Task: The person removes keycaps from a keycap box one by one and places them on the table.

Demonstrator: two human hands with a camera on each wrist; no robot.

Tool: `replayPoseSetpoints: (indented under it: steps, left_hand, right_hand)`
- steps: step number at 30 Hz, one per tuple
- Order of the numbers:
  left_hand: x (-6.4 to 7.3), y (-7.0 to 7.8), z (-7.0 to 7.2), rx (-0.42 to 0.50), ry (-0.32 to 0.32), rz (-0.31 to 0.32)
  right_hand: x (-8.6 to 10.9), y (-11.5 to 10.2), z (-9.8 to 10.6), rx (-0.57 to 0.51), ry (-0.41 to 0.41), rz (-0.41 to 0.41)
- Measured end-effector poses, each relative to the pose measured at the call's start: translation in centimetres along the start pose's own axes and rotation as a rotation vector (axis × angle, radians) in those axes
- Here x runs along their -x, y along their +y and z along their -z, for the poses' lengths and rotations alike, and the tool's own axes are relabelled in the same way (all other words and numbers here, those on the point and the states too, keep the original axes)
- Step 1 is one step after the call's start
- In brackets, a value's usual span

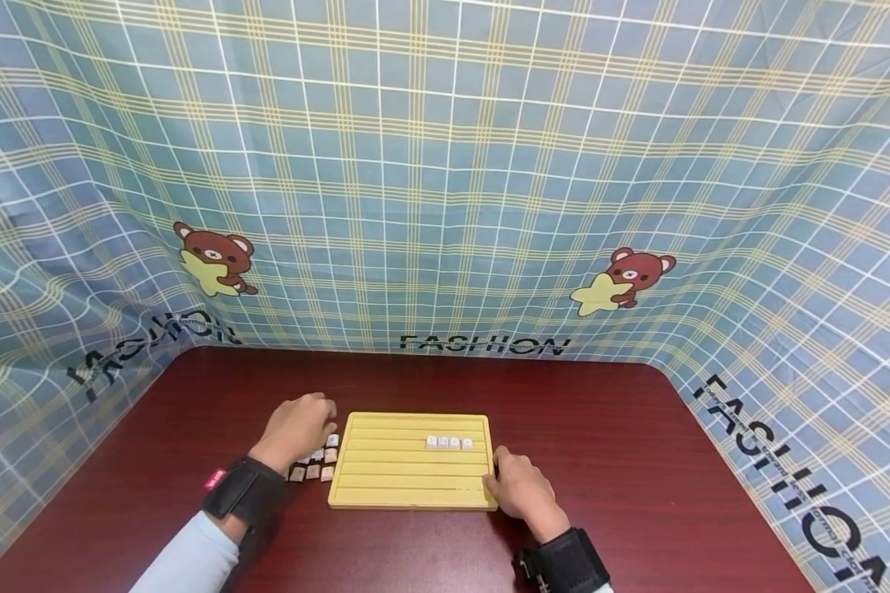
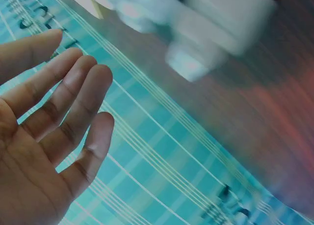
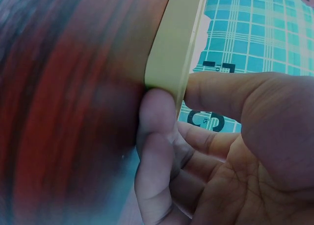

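Note:
A yellow grooved tray (image 1: 386,469) lies flat on the table, with a short row of white keycap-like pieces (image 1: 455,443) in one upper groove, right of the middle. More small pieces (image 1: 313,472), white and beige-brown, lie loose left of the tray. My left hand (image 1: 299,427) is over these loose pieces and partly hides them. In the left wrist view its fingers (image 2: 73,129) are loosely extended, holding nothing; the pieces there are blurred. At the tray's right edge my right hand (image 1: 522,487) grips the rim, thumb and fingers (image 3: 157,112) at its corner.
The dark red table (image 1: 623,461) reaches out on both sides of the tray. A blue plaid curtain (image 1: 445,206) with bears stands behind the table and along its sides. Each wrist wears a black strap (image 1: 246,494).

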State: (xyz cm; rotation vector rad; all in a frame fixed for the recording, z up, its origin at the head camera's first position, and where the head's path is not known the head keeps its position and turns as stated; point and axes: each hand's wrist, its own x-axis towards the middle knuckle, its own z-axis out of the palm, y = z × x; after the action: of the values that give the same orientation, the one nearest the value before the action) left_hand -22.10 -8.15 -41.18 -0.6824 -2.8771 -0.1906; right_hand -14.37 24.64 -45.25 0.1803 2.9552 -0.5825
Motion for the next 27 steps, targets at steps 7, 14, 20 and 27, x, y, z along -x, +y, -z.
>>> replayPoseSetpoints:
  steps: [7, 14, 20, 27]
  left_hand:
    - [-1.9, 4.3, -0.9, 0.020, 0.005, -0.088]
    - [-3.5, 7.6, -1.6, 0.061, -0.019, -0.143]
    - [-4.5, 9.4, -2.2, 0.083, -0.024, -0.185]
    - [-5.1, 10.9, -2.9, 0.105, -0.044, -0.223]
  right_hand:
    - [-0.1, 0.2, -0.1, -0.004, 0.008, 0.003]
    - [-0.1, 0.1, -0.1, -0.011, 0.020, 0.010]
    - [-0.1, 0.1, -0.2, -0.011, 0.018, 0.008]
    - [-0.1, 0.1, -0.2, -0.022, 0.015, 0.013]
